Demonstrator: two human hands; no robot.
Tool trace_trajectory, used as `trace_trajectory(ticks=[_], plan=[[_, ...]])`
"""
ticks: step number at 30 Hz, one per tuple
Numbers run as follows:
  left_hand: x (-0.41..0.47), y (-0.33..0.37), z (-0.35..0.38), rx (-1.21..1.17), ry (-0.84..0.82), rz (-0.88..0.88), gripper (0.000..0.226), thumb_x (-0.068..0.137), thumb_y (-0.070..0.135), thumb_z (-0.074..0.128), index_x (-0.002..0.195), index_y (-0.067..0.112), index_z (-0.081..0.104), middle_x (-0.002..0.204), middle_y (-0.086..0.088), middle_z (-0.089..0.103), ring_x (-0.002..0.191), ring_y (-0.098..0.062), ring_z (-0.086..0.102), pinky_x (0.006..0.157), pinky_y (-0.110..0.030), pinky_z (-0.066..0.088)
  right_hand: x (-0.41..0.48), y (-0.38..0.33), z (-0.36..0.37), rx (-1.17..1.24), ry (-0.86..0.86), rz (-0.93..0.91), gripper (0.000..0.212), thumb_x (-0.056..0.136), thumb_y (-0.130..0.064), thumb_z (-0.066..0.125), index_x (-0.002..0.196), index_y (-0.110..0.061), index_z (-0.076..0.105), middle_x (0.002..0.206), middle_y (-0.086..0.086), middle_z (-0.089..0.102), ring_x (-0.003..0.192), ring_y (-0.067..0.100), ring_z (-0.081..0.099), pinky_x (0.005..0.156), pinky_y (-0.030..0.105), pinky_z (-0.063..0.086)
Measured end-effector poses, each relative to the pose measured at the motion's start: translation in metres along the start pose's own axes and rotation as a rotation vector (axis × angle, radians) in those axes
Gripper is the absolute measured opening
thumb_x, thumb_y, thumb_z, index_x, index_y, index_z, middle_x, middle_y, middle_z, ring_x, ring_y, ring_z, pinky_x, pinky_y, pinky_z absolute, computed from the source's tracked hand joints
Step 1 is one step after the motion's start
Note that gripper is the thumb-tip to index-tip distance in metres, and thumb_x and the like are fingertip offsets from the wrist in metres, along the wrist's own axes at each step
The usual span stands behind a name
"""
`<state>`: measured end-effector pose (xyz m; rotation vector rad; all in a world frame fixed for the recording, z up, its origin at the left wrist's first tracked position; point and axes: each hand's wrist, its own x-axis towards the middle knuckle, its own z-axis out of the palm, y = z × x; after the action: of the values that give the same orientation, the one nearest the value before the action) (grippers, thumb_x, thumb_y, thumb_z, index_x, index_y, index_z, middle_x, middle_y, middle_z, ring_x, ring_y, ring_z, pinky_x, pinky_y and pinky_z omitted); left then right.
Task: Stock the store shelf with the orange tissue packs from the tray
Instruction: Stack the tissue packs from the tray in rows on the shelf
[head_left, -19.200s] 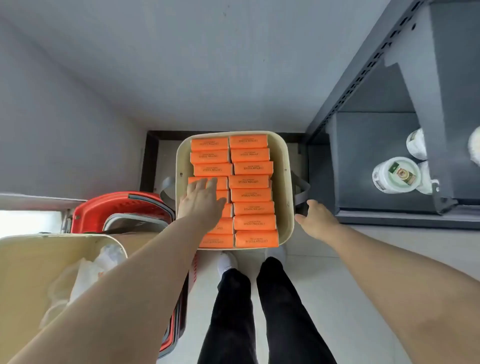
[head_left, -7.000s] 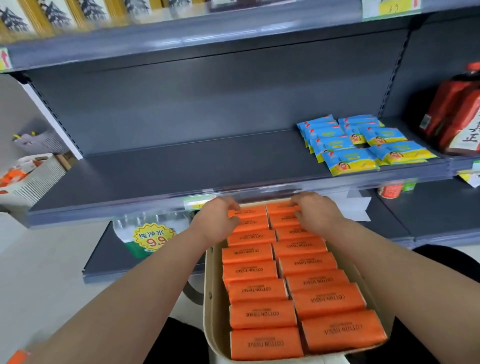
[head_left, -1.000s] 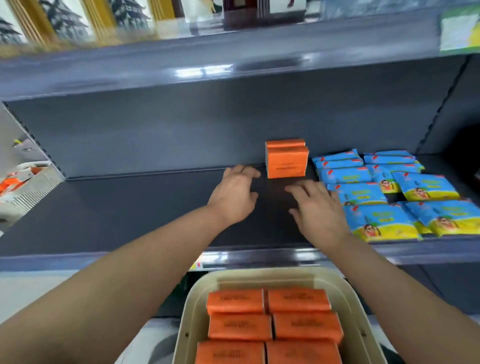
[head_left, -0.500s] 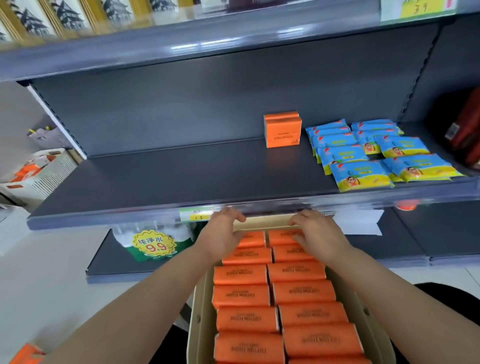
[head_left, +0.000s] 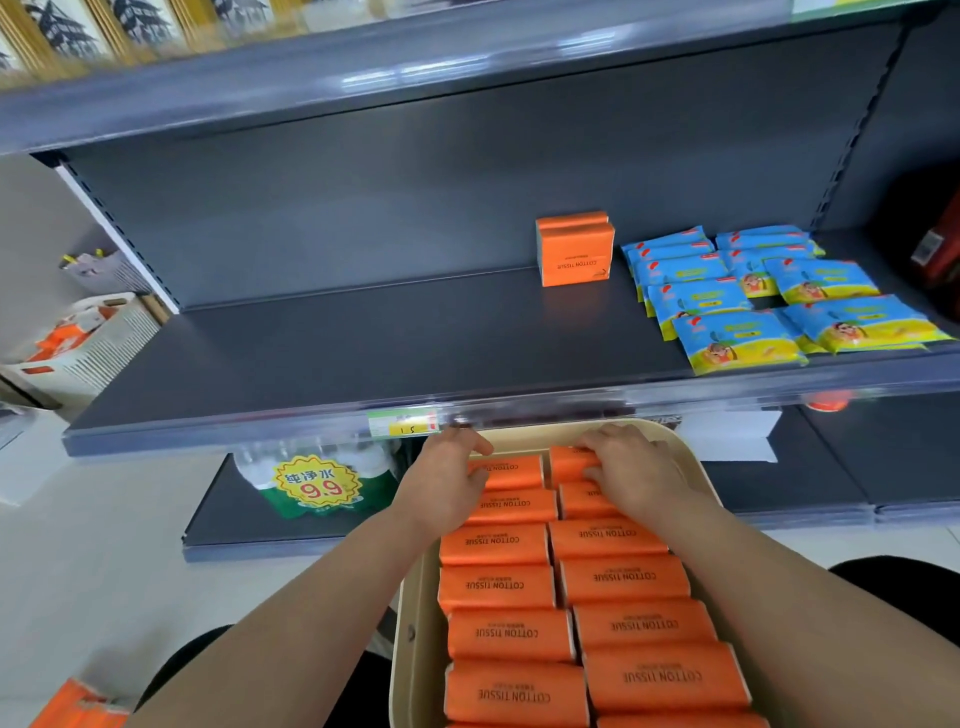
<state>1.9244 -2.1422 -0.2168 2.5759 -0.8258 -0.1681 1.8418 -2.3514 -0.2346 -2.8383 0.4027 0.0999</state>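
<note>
noted a beige tray (head_left: 410, 649) low in front of the grey shelf (head_left: 363, 353), its far end just under the shelf's front rail. counted two rows of orange tissue packs (head_left: 519, 634) lying flat in it, labels up. saw the left hand (head_left: 447, 483) at the tray's far end, fingers curled over the far left pack (head_left: 511, 470) and gripping it. saw the right hand (head_left: 634, 473) beside it, fingers and thumb closed round the far right pack (head_left: 569, 460). found both packs lying level with the rest in the tray. logged two stocked packs (head_left: 574, 254) standing on edge at the back of the shelf, one behind the other, just left of the blue and yellow packets (head_left: 737, 306). marked a yellow price tag (head_left: 405, 422) on the rail, just above the left hand. spotted bottled water with a 9.9 sticker (head_left: 314, 483) on the lower shelf left of the tray, and a white basket (head_left: 88, 348) far left.
</note>
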Motion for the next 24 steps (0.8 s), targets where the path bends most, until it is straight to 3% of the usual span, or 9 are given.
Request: trace_trajectory(ticks=[4, 9, 14, 17, 24], plan=[[0.003, 0.001, 0.005, 0.023, -0.035, 0.013, 0.029, 0.094, 0.017, 0.053, 0.122, 0.021, 0.057, 0.133, 0.003, 0.052, 0.13, -0.015, 0.04, 0.104, -0.028, 0.038, -0.01, -0.002, -0.013, -0.007, 0.142, -0.054, 0.04, 0.094, -0.03, 0.052, 0.133, -0.033, 0.046, 0.134, -0.006, 0.049, 0.127, 0.018, 0.04, 0.101, 0.042, 0.036], [0.011, 0.003, 0.01, 0.069, -0.045, -0.011, 0.032, 0.093, 0.018, 0.054, 0.125, 0.02, 0.056, 0.133, 0.001, 0.052, 0.128, -0.016, 0.042, 0.099, -0.029, 0.043, -0.03, -0.001, -0.048, 0.003, 0.394, -0.131, 0.038, 0.089, -0.032, 0.061, 0.127, -0.032, 0.056, 0.121, -0.006, 0.058, 0.115, 0.022, 0.049, 0.092, 0.045, 0.035], [0.022, 0.008, 0.015, 0.135, -0.091, -0.026, 0.038, 0.093, 0.026, 0.057, 0.131, 0.023, 0.054, 0.133, -0.001, 0.055, 0.125, -0.018, 0.046, 0.104, -0.034, 0.042, -0.053, 0.009, -0.037, -0.015, 0.393, -0.18, 0.036, 0.085, -0.031, 0.067, 0.121, -0.032, 0.061, 0.113, -0.006, 0.063, 0.109, 0.021, 0.054, 0.086, 0.045, 0.038], [0.025, 0.01, 0.018, 0.206, -0.131, -0.036, 0.042, 0.092, 0.03, 0.057, 0.133, 0.025, 0.052, 0.132, -0.002, 0.056, 0.124, -0.02, 0.047, 0.101, -0.038, 0.044, -0.058, 0.017, -0.019, -0.027, 0.478, -0.179, 0.038, 0.081, -0.028, 0.072, 0.118, -0.029, 0.063, 0.107, -0.005, 0.064, 0.102, 0.021, 0.057, 0.084, 0.045, 0.042], [0.028, 0.014, 0.023, 0.322, -0.207, -0.055, 0.041, 0.09, 0.027, 0.057, 0.13, 0.03, 0.051, 0.125, 0.005, 0.06, 0.116, -0.018, 0.052, 0.097, -0.038, 0.046, -0.066, 0.018, -0.002, -0.03, 0.601, -0.28, 0.046, 0.077, -0.023, 0.075, 0.121, -0.018, 0.062, 0.105, 0.0, 0.064, 0.1, 0.022, 0.058, 0.098, 0.043, 0.042]])
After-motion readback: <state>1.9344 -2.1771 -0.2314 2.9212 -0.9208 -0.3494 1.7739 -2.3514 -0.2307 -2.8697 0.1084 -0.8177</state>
